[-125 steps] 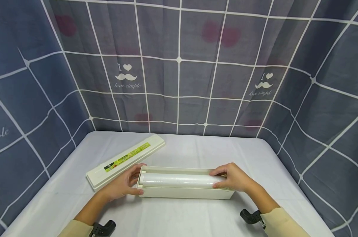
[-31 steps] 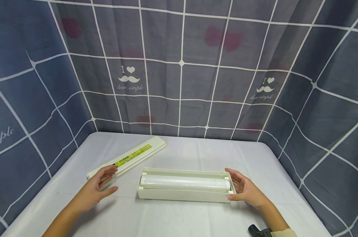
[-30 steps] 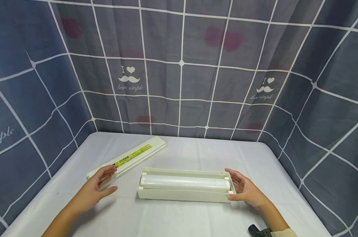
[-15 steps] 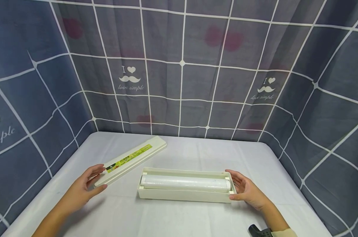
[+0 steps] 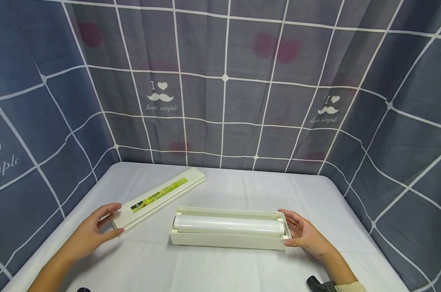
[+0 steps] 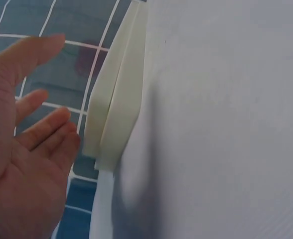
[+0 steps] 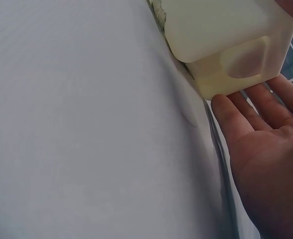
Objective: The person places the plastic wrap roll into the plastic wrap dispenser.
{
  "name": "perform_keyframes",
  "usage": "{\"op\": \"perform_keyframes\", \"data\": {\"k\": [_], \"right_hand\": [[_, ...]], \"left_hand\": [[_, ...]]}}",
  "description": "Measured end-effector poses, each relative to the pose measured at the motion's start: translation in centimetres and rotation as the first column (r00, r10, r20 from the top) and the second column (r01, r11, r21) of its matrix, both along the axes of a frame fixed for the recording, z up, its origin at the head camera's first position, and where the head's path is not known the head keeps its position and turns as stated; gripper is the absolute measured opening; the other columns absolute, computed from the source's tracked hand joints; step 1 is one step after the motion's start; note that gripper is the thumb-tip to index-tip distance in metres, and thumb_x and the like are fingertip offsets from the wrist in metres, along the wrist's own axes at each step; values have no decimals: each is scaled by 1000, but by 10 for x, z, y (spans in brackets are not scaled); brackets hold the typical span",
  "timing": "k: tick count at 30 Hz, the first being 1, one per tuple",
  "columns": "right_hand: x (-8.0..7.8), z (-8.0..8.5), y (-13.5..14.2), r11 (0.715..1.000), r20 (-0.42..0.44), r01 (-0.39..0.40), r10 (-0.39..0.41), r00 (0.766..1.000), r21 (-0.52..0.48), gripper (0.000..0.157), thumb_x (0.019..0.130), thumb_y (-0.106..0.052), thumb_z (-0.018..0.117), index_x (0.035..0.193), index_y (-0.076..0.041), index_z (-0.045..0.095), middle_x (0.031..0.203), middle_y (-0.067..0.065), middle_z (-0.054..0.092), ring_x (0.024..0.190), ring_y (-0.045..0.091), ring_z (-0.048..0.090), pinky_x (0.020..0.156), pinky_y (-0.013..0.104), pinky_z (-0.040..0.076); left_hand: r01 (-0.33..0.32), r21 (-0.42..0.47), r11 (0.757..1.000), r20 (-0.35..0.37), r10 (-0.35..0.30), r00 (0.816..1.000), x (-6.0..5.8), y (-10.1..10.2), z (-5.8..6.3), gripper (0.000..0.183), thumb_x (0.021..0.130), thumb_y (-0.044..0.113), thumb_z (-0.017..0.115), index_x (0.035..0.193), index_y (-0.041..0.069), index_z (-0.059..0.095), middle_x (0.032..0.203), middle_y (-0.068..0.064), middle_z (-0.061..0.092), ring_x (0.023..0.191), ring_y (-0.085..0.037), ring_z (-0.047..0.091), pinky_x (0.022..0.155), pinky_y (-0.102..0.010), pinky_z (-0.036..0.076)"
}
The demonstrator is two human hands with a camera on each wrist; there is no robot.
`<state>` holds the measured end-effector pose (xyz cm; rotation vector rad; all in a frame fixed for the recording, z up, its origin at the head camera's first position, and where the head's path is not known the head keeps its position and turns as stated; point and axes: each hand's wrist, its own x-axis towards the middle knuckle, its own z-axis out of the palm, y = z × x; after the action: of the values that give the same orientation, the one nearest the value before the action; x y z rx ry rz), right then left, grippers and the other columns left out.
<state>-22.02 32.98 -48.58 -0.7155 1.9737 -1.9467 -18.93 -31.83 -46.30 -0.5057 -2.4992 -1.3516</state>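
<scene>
A long cream plastic wrap box (image 5: 229, 241) lies without its lid in the middle of the table, with a shiny white roll of plastic wrap (image 5: 227, 225) inside. My right hand (image 5: 304, 235) holds the box's right end, thumb at the front corner and fingers at the back. In the right wrist view, the fingertips (image 7: 221, 102) meet the end wall. The cream lid (image 5: 196, 174), bearing a yellow-green label (image 5: 160, 194), lies slanted at back left. My left hand (image 5: 90, 231) is at the lid's near end; the left wrist view shows its fingers (image 6: 57, 124) spread and apart from the lid.
A white cloth (image 5: 220, 267) covers the table. Blue-grey checked curtains (image 5: 220, 97) hang behind it and along both sides. A black wrist strap device (image 5: 320, 284) sits on the right wrist.
My left hand has gone from the box's left end over to the lid's near end. My right hand has shifted from the roll to the box's right end. Box and lid stay put.
</scene>
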Motion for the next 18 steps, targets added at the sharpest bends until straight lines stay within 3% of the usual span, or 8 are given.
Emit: {"op": "perform_keyframes", "data": {"k": [2, 5, 11, 18], "right_hand": [[-1, -1, 0, 1000, 2, -4, 4, 1000, -1, 96, 79, 12, 76, 156, 13, 18, 155, 10, 46, 140, 3, 49, 108, 20, 49], [-1, -1, 1, 1000, 2, -4, 4, 1000, 1, 95, 79, 11, 77, 156, 13, 20, 154, 8, 47, 140, 3, 49, 108, 20, 49], [-2, -1, 1, 1000, 5, 7, -7, 1000, 11, 95, 79, 10, 77, 155, 13, 21, 155, 8, 47, 140, 2, 49, 108, 20, 49], [-2, -2, 1, 1000, 2, 15, -15, 1000, 21, 94, 79, 11, 77, 155, 12, 22, 154, 7, 48, 139, 2, 49, 107, 20, 50]], "left_hand": [[15, -10, 1000, -15, -15, 1000, 0, -3, -1, 73, 78, 4, 87, 141, -3, 51, 139, 8, 52, 124, 21, 42, 100, 2, 38], [30, -27, 999, -39, -31, 999, -1, -7, -2, 75, 74, 2, 89, 139, -3, 52, 137, 6, 53, 124, 20, 43, 101, 3, 36], [11, -128, 992, -57, -18, 998, -9, -13, -2, 77, 72, 10, 92, 138, -1, 54, 133, -5, 52, 122, 21, 39, 99, 6, 30], [5, -242, 970, 0, -5, 1000, -19, -17, -2, 85, 71, 24, 95, 141, 3, 53, 139, -18, 51, 120, 25, 26, 94, 8, 21]]}}
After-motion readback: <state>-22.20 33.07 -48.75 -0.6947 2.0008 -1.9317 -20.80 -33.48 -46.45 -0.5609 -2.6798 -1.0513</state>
